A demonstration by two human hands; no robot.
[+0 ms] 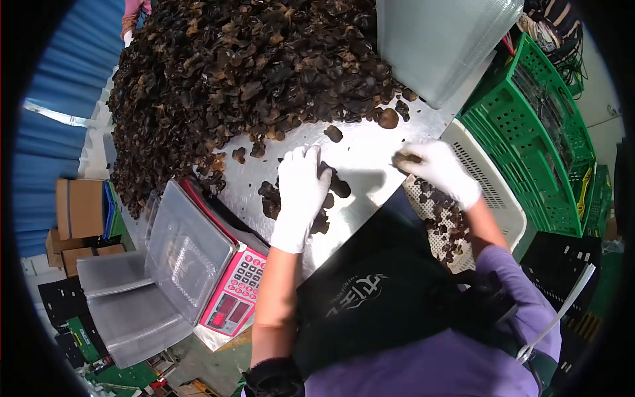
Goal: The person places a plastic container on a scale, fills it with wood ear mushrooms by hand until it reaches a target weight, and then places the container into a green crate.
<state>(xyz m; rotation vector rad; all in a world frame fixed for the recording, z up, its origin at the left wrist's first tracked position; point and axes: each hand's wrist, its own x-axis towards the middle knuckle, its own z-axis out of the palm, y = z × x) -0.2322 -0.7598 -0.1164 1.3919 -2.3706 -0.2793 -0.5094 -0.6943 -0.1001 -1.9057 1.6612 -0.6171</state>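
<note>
A large heap of dark brown wood ear mushrooms (251, 73) covers the far part of the metal table (370, 142). My left hand (303, 188), in a white glove, rests on a small cluster of wood ears near me; its fingers are curled, with a dark piece between thumb and forefinger. More pieces stick out on both sides of that hand. My right hand (440, 173), also gloved, pinches a brown wood ear (405, 160) above the far left edge of a white perforated basket (516, 215). Small wood ears (444, 221) lie in the basket.
A red digital scale (238, 291) stands at left, with clear plastic trays (188, 251) on and beside it. Stacked clear containers (440, 46) stand at the far right. Green crates (529, 132) line the right side. Another person's arm (132, 16) shows at upper left.
</note>
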